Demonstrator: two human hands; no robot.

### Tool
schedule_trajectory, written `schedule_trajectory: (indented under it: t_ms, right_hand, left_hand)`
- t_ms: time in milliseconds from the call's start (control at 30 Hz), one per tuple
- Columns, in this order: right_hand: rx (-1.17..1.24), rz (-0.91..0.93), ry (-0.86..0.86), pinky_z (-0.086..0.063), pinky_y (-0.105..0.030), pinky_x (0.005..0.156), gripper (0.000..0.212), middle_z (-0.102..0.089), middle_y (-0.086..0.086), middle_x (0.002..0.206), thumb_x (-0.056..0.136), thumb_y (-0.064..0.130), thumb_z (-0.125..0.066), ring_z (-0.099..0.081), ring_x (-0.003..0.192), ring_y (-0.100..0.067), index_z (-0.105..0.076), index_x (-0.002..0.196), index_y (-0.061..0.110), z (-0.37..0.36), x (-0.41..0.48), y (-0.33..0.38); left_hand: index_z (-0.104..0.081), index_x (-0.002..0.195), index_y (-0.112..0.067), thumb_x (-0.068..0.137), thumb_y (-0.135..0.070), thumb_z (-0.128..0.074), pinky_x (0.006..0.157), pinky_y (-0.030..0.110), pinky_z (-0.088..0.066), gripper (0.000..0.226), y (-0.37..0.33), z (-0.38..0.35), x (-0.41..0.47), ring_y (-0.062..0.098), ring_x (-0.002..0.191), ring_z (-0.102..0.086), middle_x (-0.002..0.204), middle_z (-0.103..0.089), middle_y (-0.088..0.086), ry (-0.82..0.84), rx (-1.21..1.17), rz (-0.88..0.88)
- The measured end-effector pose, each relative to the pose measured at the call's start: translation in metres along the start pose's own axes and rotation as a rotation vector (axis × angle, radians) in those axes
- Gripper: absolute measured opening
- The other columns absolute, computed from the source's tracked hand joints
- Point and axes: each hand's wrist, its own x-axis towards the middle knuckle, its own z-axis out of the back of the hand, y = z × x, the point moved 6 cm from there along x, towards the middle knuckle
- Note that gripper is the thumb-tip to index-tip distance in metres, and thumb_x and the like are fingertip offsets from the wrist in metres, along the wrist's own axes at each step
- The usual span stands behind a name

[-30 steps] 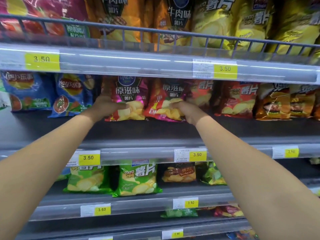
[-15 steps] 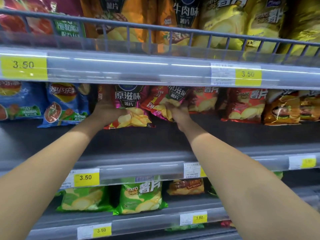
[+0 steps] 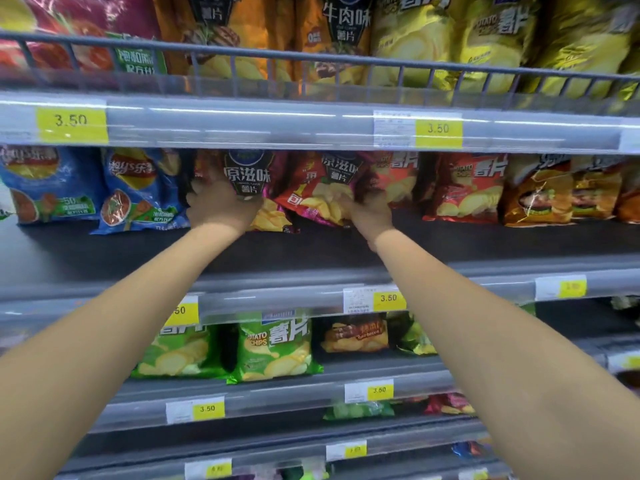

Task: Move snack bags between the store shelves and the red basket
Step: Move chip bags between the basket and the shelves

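Holding bags (image 3: 247,176): L grip (image 3: 221,206), R grip (image 3: 370,212) (mid-shelf (image 3: 485,244)).

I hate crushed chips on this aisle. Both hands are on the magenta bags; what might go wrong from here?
The left hand grips the upright magenta bag and the right hand the tilted magenta bag; squeezing could crush chips. The tilted magenta bag overlaps the red chip bag beside it, so pulling might topple that one.
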Motion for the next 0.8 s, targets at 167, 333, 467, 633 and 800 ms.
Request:
schedule_trajectory:
  t_ms: [167,333,467,633,800]
  right_hand:
    - [-0.094,0.181,-0.074,-0.046,-0.032,0.085,0.047,-0.063,-0.008,0.106,0.084,0.032,-0.071,-0.058,0.1,-0.024,-0.051,0.119,0.008,0.057,-0.067,0.006]
    - [-0.48,0.491,0.084,-0.038,-0.034,0.093,0.05,-0.054,-0.006,0.119,0.09,0.033,-0.062,-0.045,0.114,-0.023,-0.045,0.132,0.013,0.108,-0.155,-0.021]
    - [-0.648,0.591,0.092,-0.036,-0.043,0.093,0.049,-0.056,-0.015,0.117,0.086,0.027,-0.06,-0.047,0.109,-0.035,-0.051,0.129,0.006,0.159,-0.207,-0.08]
    - [-0.784,0.471,0.253,-0.042,-0.048,0.093,0.047,-0.056,-0.016,0.117,0.087,0.026,-0.061,-0.048,0.112,-0.037,-0.052,0.127,0.004,0.206,-0.263,-0.193]
    - [-0.88,0.197,0.411,-0.038,-0.045,0.092,0.051,-0.054,-0.014,0.119,0.088,0.031,-0.061,-0.046,0.112,-0.035,-0.048,0.131,0.006,0.228,-0.323,-0.33]
  left_hand:
    - [-0.037,0.14,-0.011,0.085,-0.044,-0.061,0.098,0.049,-0.036,0.069,-0.043,0.007,-0.085,0.043,0.122,-0.041,0.133,-0.044,0.024,-0.152,0.083,-0.303]
    - [-0.046,0.134,-0.012,0.085,-0.046,-0.055,0.092,0.047,-0.037,0.06,-0.078,-0.024,-0.197,0.038,0.116,-0.046,0.127,-0.051,0.018,-0.208,0.244,-0.554]
    - [-0.05,0.13,-0.011,0.083,-0.045,-0.057,0.092,0.048,-0.037,0.059,-0.088,-0.079,-0.282,0.04,0.116,-0.046,0.127,-0.051,0.021,-0.102,0.294,-0.524]
    - [-0.051,0.13,-0.011,0.083,-0.045,-0.059,0.092,0.048,-0.038,0.058,-0.068,-0.164,-0.375,0.04,0.117,-0.047,0.126,-0.052,0.021,0.06,0.356,-0.493]
    - [-0.053,0.125,-0.008,0.081,-0.046,-0.061,0.088,0.051,-0.043,0.059,-0.009,-0.251,-0.448,0.043,0.11,-0.05,0.12,-0.055,0.024,0.249,0.413,-0.454]
